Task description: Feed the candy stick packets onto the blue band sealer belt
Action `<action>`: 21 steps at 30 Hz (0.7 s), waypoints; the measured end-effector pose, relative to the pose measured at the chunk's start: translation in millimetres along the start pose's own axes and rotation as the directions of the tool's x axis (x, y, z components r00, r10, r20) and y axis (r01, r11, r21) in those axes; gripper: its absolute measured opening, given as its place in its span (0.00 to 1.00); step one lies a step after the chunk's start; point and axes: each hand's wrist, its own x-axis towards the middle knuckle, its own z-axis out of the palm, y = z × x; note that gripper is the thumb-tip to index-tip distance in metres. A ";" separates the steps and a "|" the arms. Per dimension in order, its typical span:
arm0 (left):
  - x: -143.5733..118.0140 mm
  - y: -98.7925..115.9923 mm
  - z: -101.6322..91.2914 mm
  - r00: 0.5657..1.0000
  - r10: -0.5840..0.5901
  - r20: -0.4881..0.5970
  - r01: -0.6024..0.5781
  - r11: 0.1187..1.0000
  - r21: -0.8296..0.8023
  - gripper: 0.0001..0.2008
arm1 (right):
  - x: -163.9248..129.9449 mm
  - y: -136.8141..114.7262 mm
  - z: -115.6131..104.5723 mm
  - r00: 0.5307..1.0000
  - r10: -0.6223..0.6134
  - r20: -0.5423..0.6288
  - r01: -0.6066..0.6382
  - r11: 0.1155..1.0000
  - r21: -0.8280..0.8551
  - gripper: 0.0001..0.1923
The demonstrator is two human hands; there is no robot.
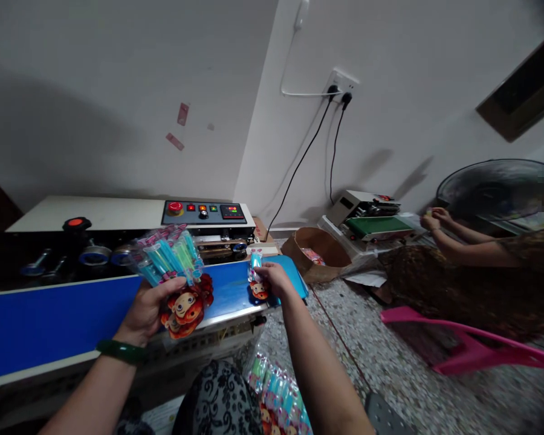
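My left hand (148, 309) holds a fanned bundle of clear toy packets (174, 273), with pink and cyan tubes above and red cartoon figures below. It hovers over the blue conveyor belt (49, 314) of a sealing machine. My right hand (275, 279) grips a single toy packet (257, 279) at the belt's right end, low on the blue surface. A green bangle (120, 351) sits on my left wrist.
The sealer's control panel (204, 211) has a red knob and lit displays. More packets (278, 396) lie by my knee. A brown basket (320, 251), a second sealer (372, 214), a pink stool (466, 347), a fan and another person's hands (435, 219) are at right.
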 end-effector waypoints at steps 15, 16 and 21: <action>3.5 -9.0 0.3 0.978 0.072 0.197 -0.084 0.995 0.057 0.12 | -69.9 -43.4 87.0 0.844 -0.444 0.302 0.463 0.886 0.008 0.10; 3.2 -9.8 1.0 0.974 0.069 0.217 -0.084 0.995 0.058 0.13 | -74.4 -44.1 91.5 0.837 -0.472 0.277 0.488 0.873 0.015 0.09; 3.6 -13.9 3.8 0.969 0.085 0.232 -0.091 0.996 0.018 0.18 | -74.1 -34.3 100.8 0.872 -0.481 0.092 0.457 0.867 0.200 0.08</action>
